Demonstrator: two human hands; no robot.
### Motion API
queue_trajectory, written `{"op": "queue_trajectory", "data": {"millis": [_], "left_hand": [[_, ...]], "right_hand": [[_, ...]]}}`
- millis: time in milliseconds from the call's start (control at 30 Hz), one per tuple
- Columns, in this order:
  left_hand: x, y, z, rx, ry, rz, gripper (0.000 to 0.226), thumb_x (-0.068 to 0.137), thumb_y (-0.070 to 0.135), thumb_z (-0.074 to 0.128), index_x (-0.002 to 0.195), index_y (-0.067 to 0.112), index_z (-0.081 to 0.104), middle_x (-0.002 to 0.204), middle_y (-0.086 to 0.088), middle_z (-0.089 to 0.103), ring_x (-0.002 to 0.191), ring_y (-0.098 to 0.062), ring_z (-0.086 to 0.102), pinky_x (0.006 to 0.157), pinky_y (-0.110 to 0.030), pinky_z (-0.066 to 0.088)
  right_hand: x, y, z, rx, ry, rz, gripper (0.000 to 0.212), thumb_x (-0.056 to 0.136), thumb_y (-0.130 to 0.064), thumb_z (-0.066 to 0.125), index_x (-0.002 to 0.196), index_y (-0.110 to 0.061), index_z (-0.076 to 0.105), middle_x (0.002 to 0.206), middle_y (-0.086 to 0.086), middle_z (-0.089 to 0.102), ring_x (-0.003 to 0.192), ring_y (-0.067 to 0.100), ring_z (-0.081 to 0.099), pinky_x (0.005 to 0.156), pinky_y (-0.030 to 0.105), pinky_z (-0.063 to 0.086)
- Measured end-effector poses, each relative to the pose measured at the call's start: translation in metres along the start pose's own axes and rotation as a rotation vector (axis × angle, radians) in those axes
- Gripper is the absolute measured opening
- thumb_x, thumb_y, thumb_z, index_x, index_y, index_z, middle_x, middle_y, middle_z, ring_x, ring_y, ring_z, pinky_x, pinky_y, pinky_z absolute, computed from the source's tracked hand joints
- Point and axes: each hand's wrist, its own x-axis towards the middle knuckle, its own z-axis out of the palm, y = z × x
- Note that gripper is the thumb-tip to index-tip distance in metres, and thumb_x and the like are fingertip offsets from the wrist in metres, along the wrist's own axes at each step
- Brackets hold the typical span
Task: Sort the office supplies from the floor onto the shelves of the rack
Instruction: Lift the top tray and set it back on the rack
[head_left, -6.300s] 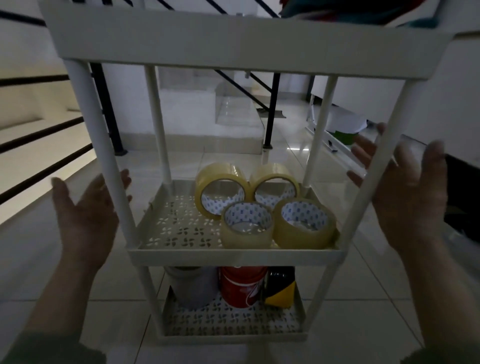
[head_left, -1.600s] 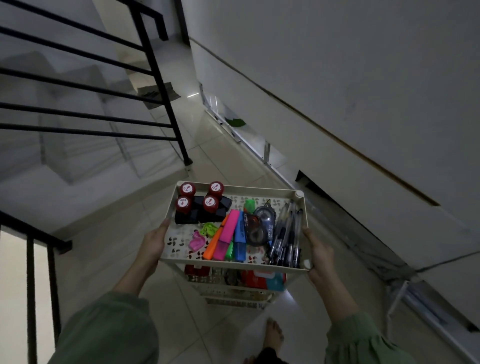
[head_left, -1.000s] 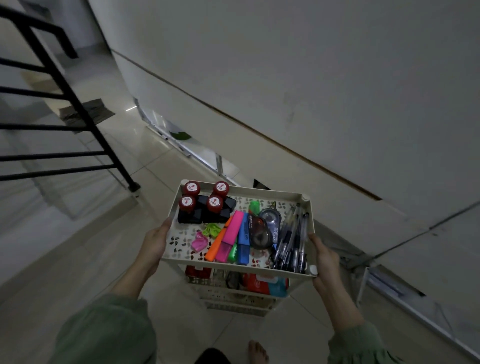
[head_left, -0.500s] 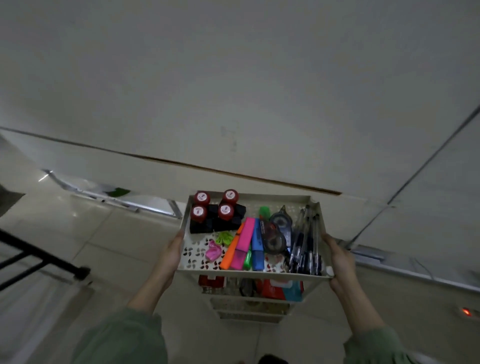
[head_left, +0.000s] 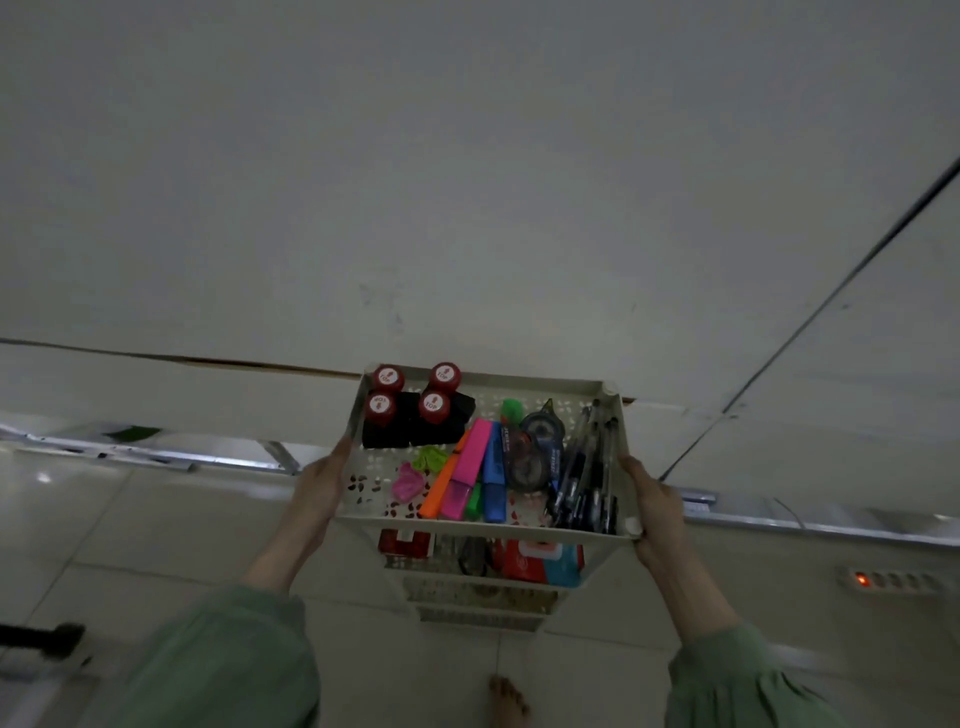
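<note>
I look down on the cream rack (head_left: 530, 388), seen from above. My left hand (head_left: 323, 480) grips the left edge of its top shelf and my right hand (head_left: 649, 506) grips the right edge. The top shelf holds several red-capped stamps (head_left: 413, 400), coloured highlighters (head_left: 470, 473), correction tape dispensers (head_left: 535, 452), a bunch of black pens (head_left: 584, 467) and small pink and green clips (head_left: 415, 470). Red and blue packs (head_left: 540, 561) show on the shelf below; the lower shelves are mostly hidden.
A pale wall (head_left: 467, 182) stands right behind the rack, with a metal rail (head_left: 810, 525) along its foot. A power strip (head_left: 893, 579) with a lit red switch lies at the right. My bare foot (head_left: 508, 701) is on the tiled floor below the rack.
I have risen from crouching and taken hold of the rack's top shelf with both hands. The view swung from the stair railing round to face the wall, with the rack held throughout.
</note>
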Motion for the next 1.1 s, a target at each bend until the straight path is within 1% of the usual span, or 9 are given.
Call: {"op": "queue_trajectory", "data": {"millis": [100, 167, 233, 300, 400, 533, 667, 867, 1100], "left_hand": [[0.015, 0.01, 0.01, -0.028, -0.007, 0.008, 0.051, 0.095, 0.046, 0.039, 0.124, 0.008, 0.055, 0.122, -0.02, 0.06, 0.112, -0.029, 0.057, 0.09, -0.03, 0.038], [0.026, 0.007, 0.014, -0.002, -0.025, 0.013, 0.039, 0.096, 0.046, 0.037, 0.108, 0.017, 0.06, 0.102, -0.008, 0.068, 0.114, -0.031, 0.057, 0.086, -0.028, 0.037], [0.034, 0.002, 0.017, 0.022, -0.04, -0.008, 0.035, 0.095, 0.047, 0.039, 0.08, 0.024, 0.06, 0.072, 0.007, 0.067, 0.094, -0.024, 0.061, 0.079, -0.029, 0.043], [0.04, 0.006, 0.02, 0.014, -0.024, 0.003, 0.034, 0.095, 0.047, 0.04, 0.07, 0.029, 0.055, 0.07, 0.006, 0.061, 0.075, -0.016, 0.058, 0.073, -0.027, 0.045], [0.052, 0.013, 0.025, 0.071, -0.019, 0.026, 0.038, 0.096, 0.046, 0.039, 0.066, 0.027, 0.053, 0.066, 0.001, 0.056, 0.066, -0.015, 0.053, 0.062, -0.023, 0.04], [0.061, 0.021, 0.03, 0.037, -0.038, 0.01, 0.042, 0.095, 0.044, 0.042, 0.066, 0.018, 0.058, 0.061, 0.003, 0.063, 0.07, -0.021, 0.059, 0.063, -0.024, 0.044], [0.07, 0.029, 0.033, 0.064, -0.056, -0.018, 0.044, 0.093, 0.049, 0.043, 0.066, 0.016, 0.056, 0.068, -0.004, 0.059, 0.067, -0.02, 0.056, 0.065, -0.027, 0.044], [0.081, 0.033, 0.037, 0.074, -0.044, -0.013, 0.045, 0.093, 0.049, 0.043, 0.064, 0.016, 0.052, 0.067, -0.006, 0.055, 0.073, -0.022, 0.055, 0.071, -0.03, 0.042], [0.079, 0.031, 0.038, 0.033, -0.022, 0.017, 0.044, 0.096, 0.045, 0.04, 0.067, 0.014, 0.053, 0.067, -0.005, 0.055, 0.061, -0.016, 0.051, 0.058, -0.024, 0.039]], "right_hand": [[0.015, -0.005, 0.001, -0.001, -0.011, 0.001, 0.021, 0.089, -0.017, 0.061, 0.072, -0.004, 0.059, 0.039, -0.002, 0.059, 0.033, 0.008, 0.055, 0.038, 0.016, 0.045], [0.022, -0.007, 0.001, 0.018, 0.006, 0.015, 0.026, 0.089, -0.017, 0.059, 0.065, -0.006, 0.057, 0.036, -0.003, 0.058, 0.03, 0.007, 0.054, 0.033, 0.013, 0.041], [0.028, -0.009, 0.004, 0.009, 0.027, 0.026, 0.029, 0.088, -0.019, 0.06, 0.063, -0.005, 0.055, 0.037, -0.002, 0.057, 0.03, 0.009, 0.053, 0.034, 0.013, 0.041], [0.031, -0.011, 0.007, 0.001, 0.041, 0.034, 0.03, 0.087, -0.022, 0.062, 0.061, -0.007, 0.055, 0.04, 0.0, 0.056, 0.033, 0.012, 0.052, 0.041, 0.019, 0.044], [0.04, -0.013, 0.011, 0.015, 0.059, 0.022, 0.025, 0.085, -0.022, 0.063, 0.067, -0.005, 0.056, 0.038, -0.002, 0.056, 0.033, 0.012, 0.051, 0.053, 0.027, 0.043], [0.048, -0.018, 0.016, 0.013, 0.106, 0.019, 0.03, 0.086, -0.021, 0.062, 0.061, -0.007, 0.054, 0.033, -0.005, 0.054, 0.028, 0.008, 0.05, 0.037, 0.014, 0.042], [0.052, -0.019, 0.017, 0.004, 0.14, 0.022, 0.027, 0.084, -0.024, 0.064, 0.069, -0.004, 0.055, 0.044, 0.006, 0.051, 0.038, 0.018, 0.048, 0.046, 0.02, 0.041], [0.058, -0.024, 0.017, -0.005, 0.17, -0.009, 0.034, 0.085, -0.022, 0.064, 0.056, -0.009, 0.05, 0.03, -0.008, 0.046, 0.026, 0.006, 0.043, 0.037, 0.013, 0.036], [0.062, -0.03, 0.025, -0.076, 0.152, -0.029, 0.034, 0.086, -0.024, 0.062, 0.058, -0.008, 0.053, 0.051, 0.006, 0.053, 0.031, 0.007, 0.049, 0.036, 0.012, 0.039]]}}
